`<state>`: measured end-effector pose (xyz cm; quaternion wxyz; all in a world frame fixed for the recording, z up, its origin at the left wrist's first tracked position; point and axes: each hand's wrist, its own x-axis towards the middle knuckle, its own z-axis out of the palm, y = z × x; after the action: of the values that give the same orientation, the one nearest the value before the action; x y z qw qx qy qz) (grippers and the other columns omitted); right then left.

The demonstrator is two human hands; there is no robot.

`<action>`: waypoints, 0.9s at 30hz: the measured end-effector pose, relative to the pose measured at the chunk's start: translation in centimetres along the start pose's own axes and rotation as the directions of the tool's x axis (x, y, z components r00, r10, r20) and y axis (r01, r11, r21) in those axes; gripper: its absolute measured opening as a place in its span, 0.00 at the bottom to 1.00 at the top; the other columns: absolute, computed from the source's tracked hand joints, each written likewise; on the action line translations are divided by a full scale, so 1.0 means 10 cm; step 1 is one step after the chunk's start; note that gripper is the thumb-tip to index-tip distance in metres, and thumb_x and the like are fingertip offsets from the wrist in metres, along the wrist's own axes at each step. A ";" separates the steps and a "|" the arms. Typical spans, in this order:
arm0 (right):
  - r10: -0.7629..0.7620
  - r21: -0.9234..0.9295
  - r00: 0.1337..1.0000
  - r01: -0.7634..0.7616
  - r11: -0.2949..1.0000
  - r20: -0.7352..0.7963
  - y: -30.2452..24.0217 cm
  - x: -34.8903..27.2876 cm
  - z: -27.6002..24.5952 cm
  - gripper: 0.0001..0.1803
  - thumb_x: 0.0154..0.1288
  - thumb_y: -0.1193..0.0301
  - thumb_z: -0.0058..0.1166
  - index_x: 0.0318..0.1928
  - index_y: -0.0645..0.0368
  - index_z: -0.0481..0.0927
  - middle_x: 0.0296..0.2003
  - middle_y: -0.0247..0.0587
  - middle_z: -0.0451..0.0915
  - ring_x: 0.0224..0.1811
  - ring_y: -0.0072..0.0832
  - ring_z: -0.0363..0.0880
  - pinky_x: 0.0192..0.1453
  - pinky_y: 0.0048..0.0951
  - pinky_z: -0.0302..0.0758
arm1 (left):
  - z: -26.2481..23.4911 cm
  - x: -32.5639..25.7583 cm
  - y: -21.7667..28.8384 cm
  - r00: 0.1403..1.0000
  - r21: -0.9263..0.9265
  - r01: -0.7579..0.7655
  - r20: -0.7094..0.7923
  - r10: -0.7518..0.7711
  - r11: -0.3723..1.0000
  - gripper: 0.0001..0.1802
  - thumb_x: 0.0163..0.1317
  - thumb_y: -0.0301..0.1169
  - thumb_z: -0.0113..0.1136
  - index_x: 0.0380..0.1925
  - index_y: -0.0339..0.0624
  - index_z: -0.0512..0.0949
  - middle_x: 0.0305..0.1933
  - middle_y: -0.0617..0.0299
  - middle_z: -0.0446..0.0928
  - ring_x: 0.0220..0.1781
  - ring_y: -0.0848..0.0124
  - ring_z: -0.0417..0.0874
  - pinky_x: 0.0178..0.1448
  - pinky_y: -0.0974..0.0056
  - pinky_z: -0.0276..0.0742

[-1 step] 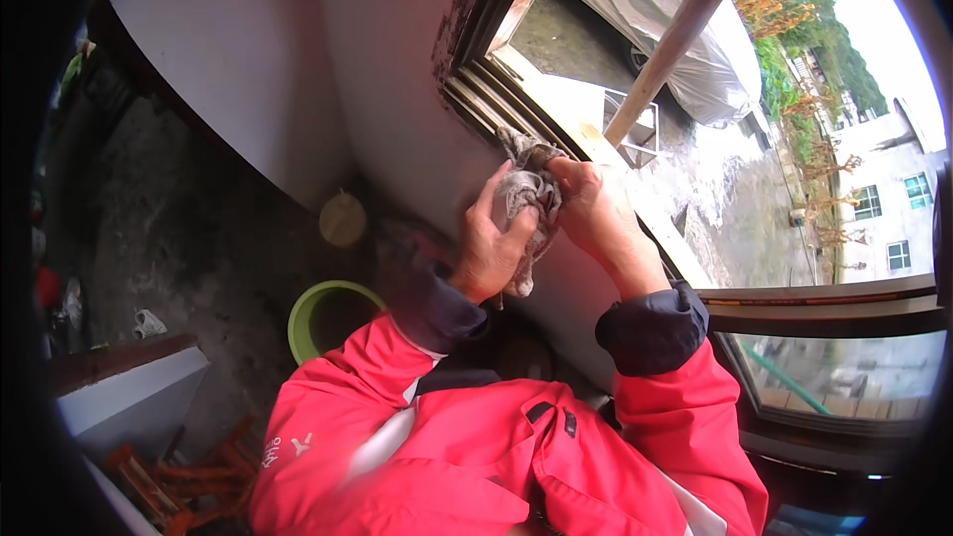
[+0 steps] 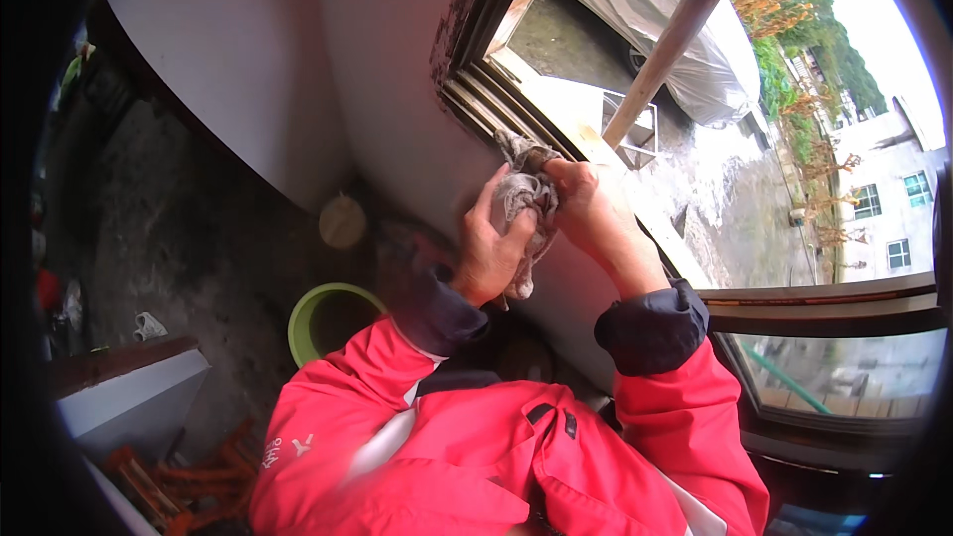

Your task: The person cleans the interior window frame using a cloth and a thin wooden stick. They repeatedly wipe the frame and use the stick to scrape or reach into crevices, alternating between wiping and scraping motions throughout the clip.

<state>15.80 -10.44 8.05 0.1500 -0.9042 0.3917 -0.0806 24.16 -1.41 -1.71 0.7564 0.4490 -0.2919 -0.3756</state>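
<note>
A crumpled grey-brown cloth (image 2: pixel 529 194) is bunched between my two hands at the inner edge of the window. My left hand (image 2: pixel 490 243) grips it from the left, thumb and fingers closed around its folds. From the right, my right hand (image 2: pixel 596 208) pinches the cloth's upper part, its fingertips partly hidden in the fabric. The cloth's top end lies against the grooved track of the window frame (image 2: pixel 486 104). Its lower end hangs down in front of the pale wall.
A green bucket (image 2: pixel 320 313) stands on the dark floor at the lower left, near a round pale object (image 2: pixel 342 221). A wooden bar (image 2: pixel 680 40) crosses the window opening. An open glass sash (image 2: pixel 844 372) is at my right. A brown wooden chair or stool (image 2: pixel 189 481) sits low at left.
</note>
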 end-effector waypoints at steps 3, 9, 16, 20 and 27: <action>-0.085 -0.116 0.996 0.085 0.990 0.008 -0.07 0.12 0.01 0.10 0.48 0.73 0.57 0.33 0.58 0.83 0.24 0.50 0.80 0.29 0.45 0.82 0.36 0.38 0.78 | 0.01 0.04 -0.04 0.998 -0.018 -0.011 -0.069 0.009 1.000 0.31 0.57 0.28 0.58 0.59 0.25 0.64 0.48 0.53 0.77 0.50 0.70 0.76 0.57 0.66 0.71; -0.110 -0.207 0.992 0.122 0.971 0.065 -0.39 0.47 0.01 0.07 0.49 0.71 0.57 0.30 0.56 0.83 0.23 0.51 0.79 0.30 0.47 0.81 0.37 0.42 0.77 | -0.16 0.33 -0.07 0.993 -0.094 0.016 -0.115 -0.027 0.995 0.19 0.60 0.28 0.57 0.50 0.30 0.72 0.41 0.57 0.78 0.43 0.73 0.78 0.49 0.67 0.74; -0.086 -0.224 0.992 0.105 0.969 0.092 -0.50 0.77 0.17 0.08 0.52 0.70 0.56 0.31 0.59 0.83 0.27 0.54 0.80 0.34 0.49 0.80 0.39 0.41 0.77 | -0.30 0.56 -0.02 0.985 -0.144 0.039 -0.163 -0.063 0.989 0.13 0.61 0.26 0.55 0.45 0.32 0.74 0.37 0.61 0.77 0.37 0.76 0.77 0.42 0.69 0.75; -0.078 0.080 0.994 0.084 0.993 -0.075 -0.24 0.72 0.39 0.10 0.53 0.76 0.54 0.37 0.61 0.83 0.29 0.53 0.82 0.33 0.44 0.83 0.39 0.37 0.77 | -0.26 0.53 0.06 0.986 -0.210 0.044 -0.148 -0.076 0.977 0.15 0.61 0.25 0.53 0.47 0.32 0.73 0.37 0.62 0.77 0.36 0.76 0.77 0.42 0.69 0.75; 0.051 0.424 0.976 0.046 0.904 -0.214 -0.15 0.48 0.43 0.16 0.57 0.82 0.50 0.46 0.63 0.81 0.31 0.47 0.84 0.34 0.26 0.82 0.40 0.28 0.77 | -0.18 0.49 0.08 0.985 -0.026 -0.103 -0.144 0.098 0.994 0.15 0.61 0.26 0.53 0.47 0.33 0.72 0.40 0.62 0.76 0.38 0.77 0.74 0.42 0.70 0.74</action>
<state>21.26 -12.08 4.60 0.3000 -0.8343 0.3800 -0.2636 28.48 -4.35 -1.31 0.8005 0.4468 -0.2531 -0.3088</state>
